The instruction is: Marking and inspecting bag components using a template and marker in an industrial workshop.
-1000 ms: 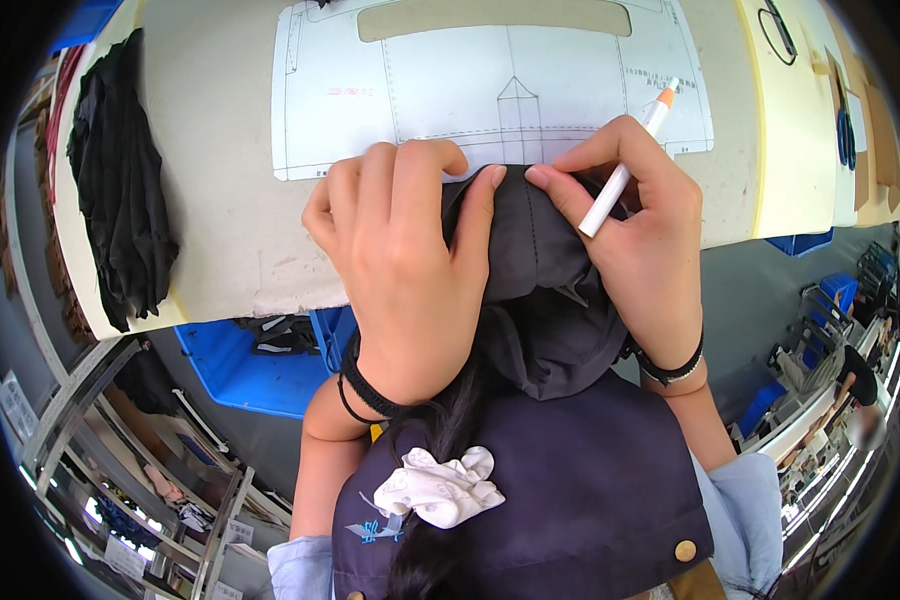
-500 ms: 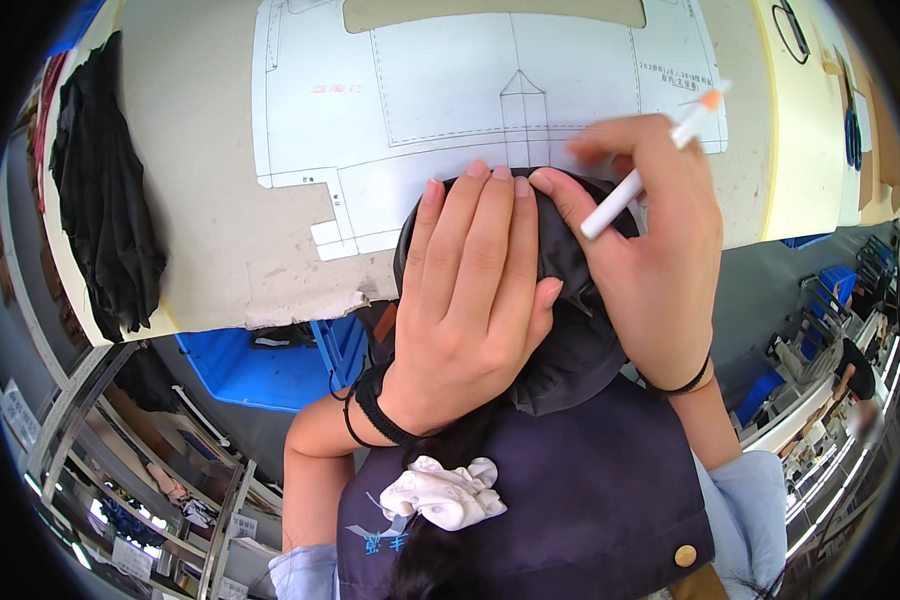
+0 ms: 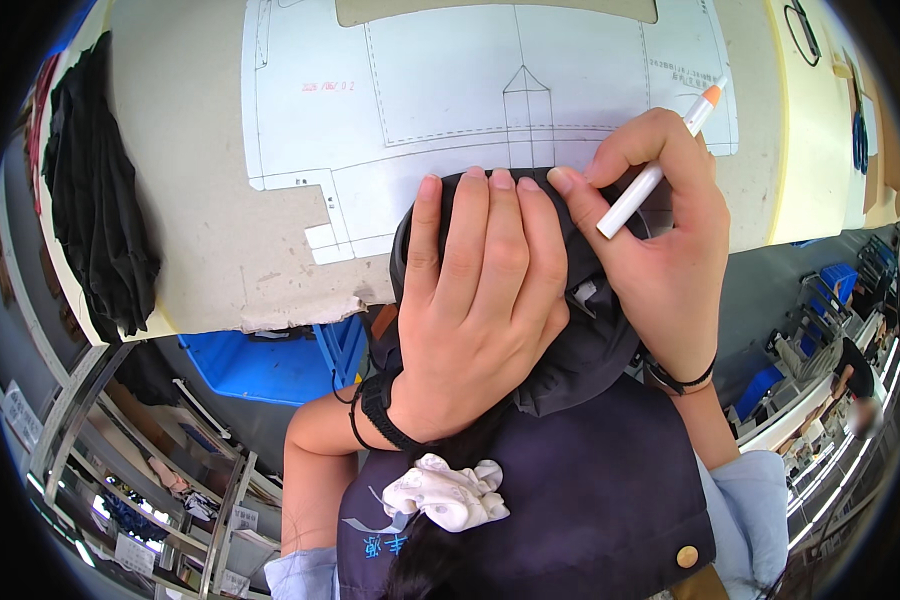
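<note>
My left hand lies fairly flat on a dark grey fabric piece, long fingers extended toward its top edge, thumb mostly hidden. My right hand grips a white pen with an orange band, tilted up to the right; my thumb tip touches the fabric's top edge beside my left fingers. Under and beyond the fabric lies a white paper pattern with drawn lines and a pointed mark in line with the fabric.
A worktable holds black cloth at left and dark tools at right. A blue crate is below the edge, metal racks lower left. A white scrunchie rests over my dark apron. A person works far right.
My left hand went from pinching the fabric edge to lying flatter over it, farther right. My right hand and pen shifted slightly right. The paper pattern now shows more at lower left.
</note>
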The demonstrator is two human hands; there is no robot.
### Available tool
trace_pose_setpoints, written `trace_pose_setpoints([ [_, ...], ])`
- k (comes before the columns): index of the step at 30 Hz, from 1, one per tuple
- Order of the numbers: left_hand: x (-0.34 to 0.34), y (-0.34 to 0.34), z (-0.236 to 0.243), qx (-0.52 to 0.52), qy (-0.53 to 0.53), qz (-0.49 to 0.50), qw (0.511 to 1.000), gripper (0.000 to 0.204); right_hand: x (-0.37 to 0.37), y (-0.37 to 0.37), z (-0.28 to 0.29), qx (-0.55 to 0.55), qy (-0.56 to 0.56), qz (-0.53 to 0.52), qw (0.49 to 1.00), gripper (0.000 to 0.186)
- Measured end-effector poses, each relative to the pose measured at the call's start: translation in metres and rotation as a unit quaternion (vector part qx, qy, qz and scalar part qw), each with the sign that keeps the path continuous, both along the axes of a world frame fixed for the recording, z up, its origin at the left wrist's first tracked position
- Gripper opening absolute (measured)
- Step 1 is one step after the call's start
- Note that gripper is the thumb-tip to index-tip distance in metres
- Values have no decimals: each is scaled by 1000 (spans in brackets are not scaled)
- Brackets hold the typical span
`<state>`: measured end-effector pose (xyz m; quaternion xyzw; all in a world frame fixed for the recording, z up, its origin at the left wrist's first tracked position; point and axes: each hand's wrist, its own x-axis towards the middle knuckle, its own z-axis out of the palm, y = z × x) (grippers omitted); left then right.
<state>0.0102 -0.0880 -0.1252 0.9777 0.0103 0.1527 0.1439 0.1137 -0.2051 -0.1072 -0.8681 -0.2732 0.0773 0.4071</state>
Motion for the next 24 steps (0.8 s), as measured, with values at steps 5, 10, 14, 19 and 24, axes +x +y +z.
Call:
trace_pose_setpoints([
  [5, 0, 2, -2, 6, -7, -1, 1000, 45, -4, 3, 0, -4, 23, -11, 1000, 24],
  [10, -1, 0, -1, 15, 3, 7, 1000, 47, -4, 2, -2, 20, 15, -27, 999, 26],
  [14, 0, -4, -1, 33, -8, 22, 999, 50, 1, 0, -4, 46, 21, -32, 998, 28],
  [19, 0, -4, 0, 50, 13, 23, 998, 53, 0, -5, -4, 74, 63, -39, 994, 25],
  [24, -1, -2, 1, 41, 16, 18, 999, 55, 2, -8, -8, 123, 45, -68, 989, 17],
])
